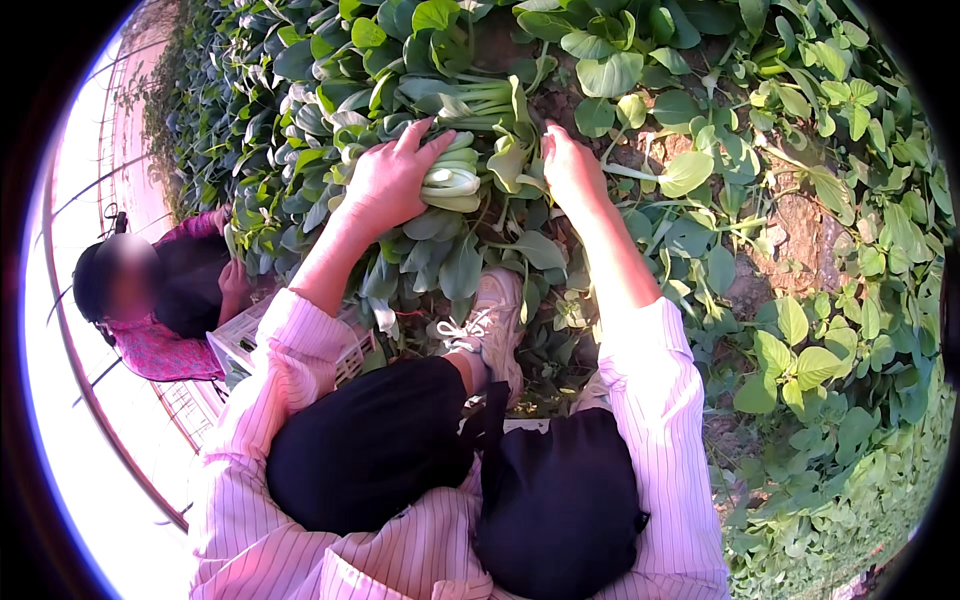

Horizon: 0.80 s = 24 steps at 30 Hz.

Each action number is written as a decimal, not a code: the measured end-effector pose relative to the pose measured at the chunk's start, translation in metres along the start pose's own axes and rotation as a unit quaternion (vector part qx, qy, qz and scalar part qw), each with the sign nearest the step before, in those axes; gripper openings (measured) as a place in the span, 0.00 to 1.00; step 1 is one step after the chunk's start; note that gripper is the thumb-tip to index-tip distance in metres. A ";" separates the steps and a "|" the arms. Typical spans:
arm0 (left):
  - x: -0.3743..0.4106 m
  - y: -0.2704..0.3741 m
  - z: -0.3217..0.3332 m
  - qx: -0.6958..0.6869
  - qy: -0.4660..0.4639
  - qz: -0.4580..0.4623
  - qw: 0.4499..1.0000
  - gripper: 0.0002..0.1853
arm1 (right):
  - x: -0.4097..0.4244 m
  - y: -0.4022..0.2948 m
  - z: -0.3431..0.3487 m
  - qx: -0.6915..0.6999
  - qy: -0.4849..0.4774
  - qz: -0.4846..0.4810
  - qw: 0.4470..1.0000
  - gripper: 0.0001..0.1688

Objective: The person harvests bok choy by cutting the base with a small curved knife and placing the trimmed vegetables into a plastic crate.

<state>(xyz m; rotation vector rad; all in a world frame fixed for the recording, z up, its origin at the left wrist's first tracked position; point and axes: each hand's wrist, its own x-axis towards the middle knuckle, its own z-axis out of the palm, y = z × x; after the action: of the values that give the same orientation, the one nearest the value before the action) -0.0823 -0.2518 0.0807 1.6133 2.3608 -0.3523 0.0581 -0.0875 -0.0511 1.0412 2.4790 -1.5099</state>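
Observation:
Bok choy plants with dark green leaves grow thickly before me. My left hand [393, 180] curls over a bok choy head [452, 178], whose pale cut base faces me; fingers lie on its far side. Just beyond, another bok choy [484, 103] lies sideways with its light green stalks showing. My right hand [568, 163] is right of these stalks, beside a yellowing leaf [508, 161]. Its fingers point away from me and are partly hidden, so whether they hold anything is not clear.
A co-worker [180, 292] crouches at the left, hands at the plants, beside a white plastic crate [352, 349]. My shoe [499, 322] stands on the soil below the plants. Leafy weeds [795, 367] and bare soil [799, 232] lie to the right. A curved frame pipe [82, 360] runs along the far left.

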 end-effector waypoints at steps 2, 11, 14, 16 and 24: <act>0.000 -0.001 0.000 0.001 0.006 -0.009 1.000 0.45 | -0.016 0.011 -0.005 0.058 0.032 -0.014 0.998 0.20; -0.004 0.001 0.000 0.014 -0.006 -0.013 1.000 0.46 | -0.027 -0.004 -0.016 0.121 -0.039 0.041 0.991 0.21; 0.005 0.009 0.000 0.007 -0.020 -0.013 1.000 0.46 | -0.019 0.025 0.008 0.067 0.094 -0.063 0.991 0.20; 0.001 0.005 -0.002 0.013 -0.019 -0.012 1.000 0.46 | -0.016 0.007 0.002 0.027 0.036 -0.025 0.999 0.19; -0.003 0.000 -0.002 0.000 -0.007 -0.035 0.999 0.42 | -0.054 0.005 0.003 -0.034 -0.005 -0.039 0.999 0.20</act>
<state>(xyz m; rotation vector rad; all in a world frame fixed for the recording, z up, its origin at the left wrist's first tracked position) -0.0815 -0.2531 0.0837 1.5259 2.4117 -0.3749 0.1018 -0.1165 -0.0357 0.9359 2.5726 -1.4363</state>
